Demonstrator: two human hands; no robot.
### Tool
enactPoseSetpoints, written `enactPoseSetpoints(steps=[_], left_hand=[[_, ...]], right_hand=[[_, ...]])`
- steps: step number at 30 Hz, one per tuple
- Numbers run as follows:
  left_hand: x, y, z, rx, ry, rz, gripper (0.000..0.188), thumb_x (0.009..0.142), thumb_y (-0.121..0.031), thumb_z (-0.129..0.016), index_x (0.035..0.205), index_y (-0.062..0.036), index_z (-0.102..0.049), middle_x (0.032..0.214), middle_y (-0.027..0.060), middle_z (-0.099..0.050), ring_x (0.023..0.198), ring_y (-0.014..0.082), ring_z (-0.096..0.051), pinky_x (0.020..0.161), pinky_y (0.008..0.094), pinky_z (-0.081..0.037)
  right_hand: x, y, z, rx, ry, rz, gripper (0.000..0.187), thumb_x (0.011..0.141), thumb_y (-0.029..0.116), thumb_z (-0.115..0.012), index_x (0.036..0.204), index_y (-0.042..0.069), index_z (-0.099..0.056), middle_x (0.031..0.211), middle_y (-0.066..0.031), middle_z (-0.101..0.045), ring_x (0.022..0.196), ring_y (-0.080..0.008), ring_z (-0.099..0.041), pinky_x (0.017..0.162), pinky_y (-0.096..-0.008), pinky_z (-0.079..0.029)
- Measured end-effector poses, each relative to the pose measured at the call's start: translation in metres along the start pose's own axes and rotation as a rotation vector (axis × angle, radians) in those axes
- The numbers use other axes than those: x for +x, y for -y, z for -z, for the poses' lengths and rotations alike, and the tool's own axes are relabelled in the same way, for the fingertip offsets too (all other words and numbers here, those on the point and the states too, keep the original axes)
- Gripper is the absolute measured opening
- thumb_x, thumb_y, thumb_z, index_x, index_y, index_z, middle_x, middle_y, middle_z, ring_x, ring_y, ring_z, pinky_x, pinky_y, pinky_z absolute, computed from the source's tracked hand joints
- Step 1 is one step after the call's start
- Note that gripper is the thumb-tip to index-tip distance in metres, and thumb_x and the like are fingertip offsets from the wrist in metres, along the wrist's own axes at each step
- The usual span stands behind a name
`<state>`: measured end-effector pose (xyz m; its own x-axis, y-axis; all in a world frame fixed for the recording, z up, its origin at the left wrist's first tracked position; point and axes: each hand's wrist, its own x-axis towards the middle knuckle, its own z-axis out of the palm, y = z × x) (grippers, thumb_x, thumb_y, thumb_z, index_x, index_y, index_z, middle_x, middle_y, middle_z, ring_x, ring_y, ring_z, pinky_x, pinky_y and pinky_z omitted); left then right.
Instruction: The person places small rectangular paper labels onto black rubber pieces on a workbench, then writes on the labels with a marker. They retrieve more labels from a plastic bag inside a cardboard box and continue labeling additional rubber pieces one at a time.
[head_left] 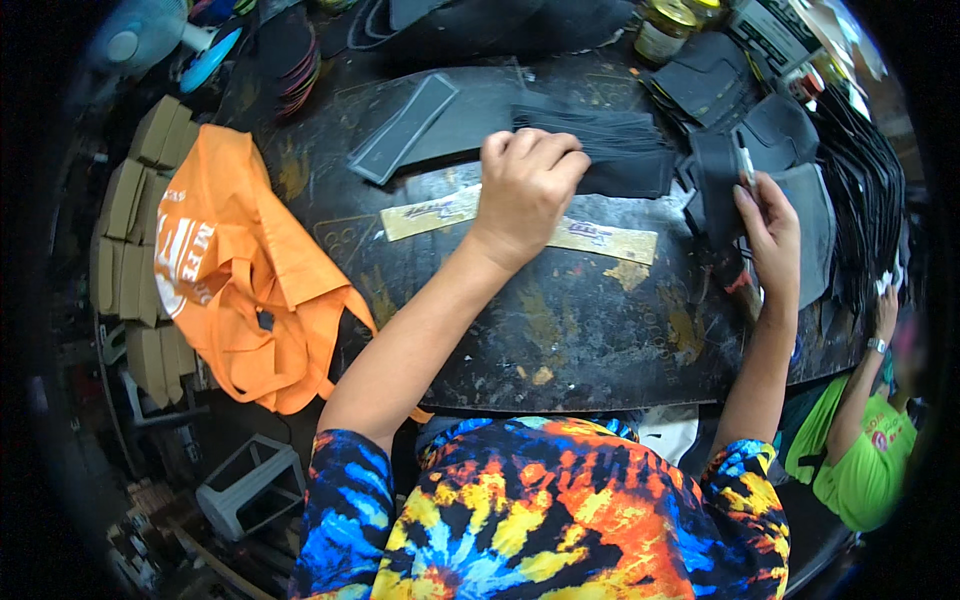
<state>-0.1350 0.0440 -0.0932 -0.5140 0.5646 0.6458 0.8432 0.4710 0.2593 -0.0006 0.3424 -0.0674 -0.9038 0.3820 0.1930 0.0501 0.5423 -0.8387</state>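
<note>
My left hand [530, 190] is closed, with its fingers curled down at the left end of a stack of black strips [625, 165]. What its fingertips hold, if anything, is hidden. Beneath that hand passes a flat, wood-coloured strip [605, 240] with dark marks, its two ends showing on either side. My right hand [772, 230] grips a slim white pen [745, 158] upright between thumb and fingers. Right beside it is a black rectangular piece [715, 185]; I cannot tell whether the hand touches it. Left of the stack, a grey-edged black strip [405, 128] rests on a larger dark sheet [470, 95].
An orange cloth bag [245, 270] hangs over the table's left edge, near stacked brown boxes [150, 230]. Black cut pieces [865, 190] pile up at the right. Jars [665, 30] stand at the back. Another person in green [870, 460] reaches in at the right.
</note>
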Motion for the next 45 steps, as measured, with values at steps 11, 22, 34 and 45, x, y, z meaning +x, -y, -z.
enactPoseSetpoints(steps=[11, 22, 34, 45], left_hand=[[-0.032, 0.011, 0.086, -0.92, 0.578, 0.463, 0.014, 0.095, -0.006, -0.068, 0.105, 0.003, -0.07, 0.1, 0.0092, -0.072, 0.099, 0.0164, -0.067, 0.092, 0.0317, -0.051], [-0.055, 0.06, 0.121, -0.06, 0.169, 0.47, 0.021, 0.088, -0.013, -0.074, 0.106, -0.0015, -0.074, 0.107, 0.0165, -0.073, 0.107, 0.0364, -0.068, 0.093, 0.047, -0.053], [-0.015, 0.139, 0.085, 0.1, 0.206, 0.608, 0.04, 0.076, -0.025, -0.09, 0.106, -0.0043, -0.073, 0.104, 0.0155, -0.075, 0.1, 0.0355, -0.072, 0.09, 0.0443, -0.056], [0.012, 0.194, 0.14, -0.735, 0.071, 0.777, 0.031, 0.099, -0.008, -0.071, 0.128, -0.0005, -0.07, 0.112, 0.0061, -0.077, 0.099, 0.0106, -0.07, 0.09, 0.0262, -0.055]], right_hand=[[-0.008, 0.01, 0.006, 0.238, 0.032, 0.0, 0.029, 0.104, 0.005, -0.065, 0.132, -0.002, -0.066, 0.112, 0.0006, -0.067, 0.101, -0.0063, -0.058, 0.093, -0.0215, -0.044], [-0.024, 0.058, -0.036, 0.15, 0.402, 0.097, 0.02, 0.099, -0.001, -0.066, 0.119, -0.004, -0.068, 0.103, -0.0014, -0.068, 0.096, -0.0066, -0.061, 0.089, -0.0238, -0.049], [-0.046, 0.055, -0.015, 0.0, 0.305, 0.034, 0.019, 0.096, 0.0, -0.067, 0.115, -0.002, -0.069, 0.093, 0.0, -0.064, 0.085, -0.0056, -0.056, 0.078, -0.0228, -0.046], [-0.043, 0.05, -0.018, 0.022, 0.287, 0.028, 0.019, 0.096, 0.001, -0.068, 0.115, -0.001, -0.069, 0.091, 0.0017, -0.061, 0.08, -0.0054, -0.051, 0.072, -0.0225, -0.042]])
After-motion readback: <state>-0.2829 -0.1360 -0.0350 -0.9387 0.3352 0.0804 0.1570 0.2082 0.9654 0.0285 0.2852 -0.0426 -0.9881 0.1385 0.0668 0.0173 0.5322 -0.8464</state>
